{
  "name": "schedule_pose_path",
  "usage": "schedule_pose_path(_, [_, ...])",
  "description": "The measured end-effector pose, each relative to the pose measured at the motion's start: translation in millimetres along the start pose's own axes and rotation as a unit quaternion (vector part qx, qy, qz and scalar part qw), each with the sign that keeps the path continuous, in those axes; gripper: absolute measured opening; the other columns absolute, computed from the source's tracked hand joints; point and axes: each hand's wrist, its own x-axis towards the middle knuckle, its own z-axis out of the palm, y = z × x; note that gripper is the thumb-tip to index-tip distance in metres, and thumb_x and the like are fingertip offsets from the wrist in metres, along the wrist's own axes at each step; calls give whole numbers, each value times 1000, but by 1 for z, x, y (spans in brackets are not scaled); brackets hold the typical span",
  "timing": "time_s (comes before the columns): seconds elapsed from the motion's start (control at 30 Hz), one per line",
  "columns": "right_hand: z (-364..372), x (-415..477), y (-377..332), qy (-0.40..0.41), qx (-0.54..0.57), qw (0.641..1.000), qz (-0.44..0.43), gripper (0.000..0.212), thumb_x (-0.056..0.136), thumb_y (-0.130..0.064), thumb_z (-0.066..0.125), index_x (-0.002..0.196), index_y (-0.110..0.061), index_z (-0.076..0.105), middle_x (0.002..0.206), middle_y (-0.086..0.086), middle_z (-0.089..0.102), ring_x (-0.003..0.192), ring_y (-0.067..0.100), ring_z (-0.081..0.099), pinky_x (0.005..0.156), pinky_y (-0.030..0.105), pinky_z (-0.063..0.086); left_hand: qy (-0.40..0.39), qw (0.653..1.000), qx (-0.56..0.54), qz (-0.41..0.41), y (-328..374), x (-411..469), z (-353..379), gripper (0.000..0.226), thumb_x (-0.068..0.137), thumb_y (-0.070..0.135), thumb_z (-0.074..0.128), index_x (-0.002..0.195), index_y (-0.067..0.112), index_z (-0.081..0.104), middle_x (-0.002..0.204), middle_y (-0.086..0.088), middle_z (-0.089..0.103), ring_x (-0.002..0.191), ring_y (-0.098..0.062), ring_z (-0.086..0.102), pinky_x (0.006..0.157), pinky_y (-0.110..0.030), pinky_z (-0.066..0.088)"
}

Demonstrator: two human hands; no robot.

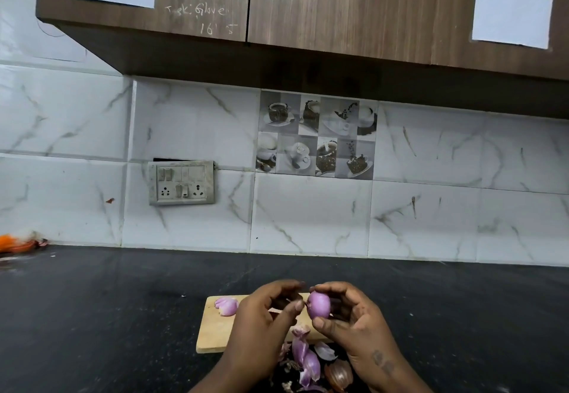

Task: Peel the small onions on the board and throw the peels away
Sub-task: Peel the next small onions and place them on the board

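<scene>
Pinching a small peeled onion (319, 306) between thumb and fingers, my right hand (354, 322) holds it above the cutting board (212, 331). My left hand (264, 315) curls beside it, thumb at its tip; I cannot tell if it grips anything. A second onion (227, 306) lies at the board's far left corner; peels (308, 362) heap on the dark surface (123, 315) off its near edge.

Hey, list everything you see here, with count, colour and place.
held onion: one, purple, in right hand
board onion: one cluster, pink, board's far left corner
board: one, pale wood, on counter
peels: pile, purple and brown, by board's near edge
counter: one, black
switch panel: one, grey, on wall
coffee tile: one, grey, on wall
cabinets: two doors, brown, overhead
orange thing: one, blurred, counter's far left
left hand: fingertips at held onion's end
right hand: holds held onion
</scene>
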Motion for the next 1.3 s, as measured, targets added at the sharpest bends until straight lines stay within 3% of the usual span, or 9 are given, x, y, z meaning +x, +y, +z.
schedule_pose_path(0.1, [-1,-1,-1,-2,-1,1000,-3,45,68,7,85,105,-17,76,114,15,75,107,33,72,81,34,61,-1,981,145,132,-6,-1,2,29,88,18,76,108,38,73,100,23,70,95,3,67,77,-18,56])
schedule_pose_path(0.2, [-1,0,1,-2,-16,1000,-4,46,65,10,86,102,-16,77,113,13,75,107,33,72,85,36,61,18,960,209,184,-7,1,6,20,87,17,74,98,33,70,96,20,67,91,19,56,77,-5,44])
schedule_pose_path(0.33, [0,-1,1,4,-19,1000,0,40,61,-7,90,97,-17,77,117,6,74,108,31,71,89,40,61,33,960,223,165,-10,3,4,8,89,22,69,90,30,69,85,17,67,82,7,60,69,-16,49])
schedule_pose_path(0.43, [2,-1,1,6,-2,1000,21,41,64,-12,91,101,-17,76,118,6,73,107,29,71,82,36,61,36,956,234,172,-9,2,6,12,92,19,66,89,30,66,85,16,64,85,12,55,71,-11,44])
schedule_pose_path(0.6, [2,-3,-2,-18,-21,997,67,43,67,-34,92,105,-24,76,104,14,78,98,34,75,92,52,59,44,952,242,182,-8,1,8,12,91,16,62,87,27,63,84,15,60,79,-1,57,68,-19,44])
schedule_pose_path(0.73, [1,-1,-3,-6,-53,997,59,49,61,-25,93,107,-16,75,99,12,79,85,23,72,85,42,59,27,944,266,191,-10,1,6,8,88,24,62,90,30,68,85,15,66,77,-1,61,64,-22,49])
schedule_pose_path(0.87, [0,-1,0,18,-70,996,48,54,56,-28,94,106,-21,76,101,7,80,88,30,74,87,47,60,8,935,297,196,-10,0,8,10,88,24,63,90,30,71,83,12,67,72,-10,64,58,-29,54])
schedule_pose_path(1.0, [-2,-4,2,12,-78,996,41,46,68,-6,92,108,-23,76,105,6,79,94,29,76,84,41,63,8,937,292,192,-9,1,5,6,87,26,65,85,28,69,77,11,65,68,-6,59,58,-34,52])
schedule_pose_path(1.3, [-1,-7,-2,-19,-51,998,25,45,77,9,81,117,-9,70,110,9,79,101,25,76,80,29,60,23,971,210,111,2,0,1,2,79,25,71,80,26,72,73,12,68,70,-8,64,61,-22,49])
